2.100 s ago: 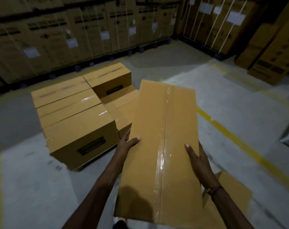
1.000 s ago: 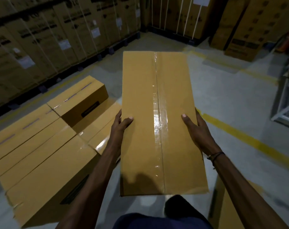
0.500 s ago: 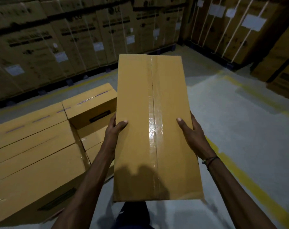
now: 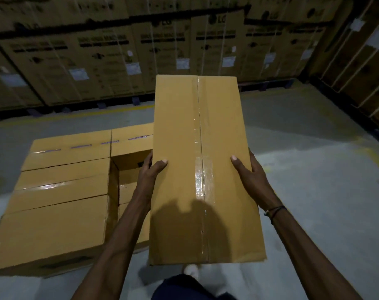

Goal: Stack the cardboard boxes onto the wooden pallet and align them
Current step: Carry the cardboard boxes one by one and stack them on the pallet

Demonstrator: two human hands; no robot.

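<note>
The carried box (image 4: 200,169) has swung from the open floor toward the stack (image 4: 60,191), which now sits squarely to its left. Left hand (image 4: 150,169) and right hand (image 4: 248,172) each grip a long side, thumbs on top. The gap (image 4: 130,180) in the top layer looks the likely spot.

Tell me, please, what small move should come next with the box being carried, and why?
Probably swing the taped box leftward and lower it over the lower gap in the stack. Both hands, left hand and right hand, grip its sides, holding it above the floor beside the stack's unfilled right part.
</note>
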